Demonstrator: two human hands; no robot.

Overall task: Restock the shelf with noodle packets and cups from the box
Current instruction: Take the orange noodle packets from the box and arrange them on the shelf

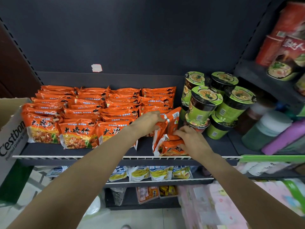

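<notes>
Gripping orange noodle packets [171, 124] — both hands; box [12, 129] reads "C'estbon".

Dark slotted back panel [132, 38] rising behind, torn white sticker [96, 68] stuck low on it. Pale tiled floor [140, 219] far below. Brown wall [14, 70] off to the left.

A dark shelf [145, 148] with a pale front rail carries rows of orange noodle packets [79, 111] across its left and middle. A few loose packets [170, 142] stand tilted near the front edge. Green noodle cups [214, 106] are stacked at its right end.
</notes>
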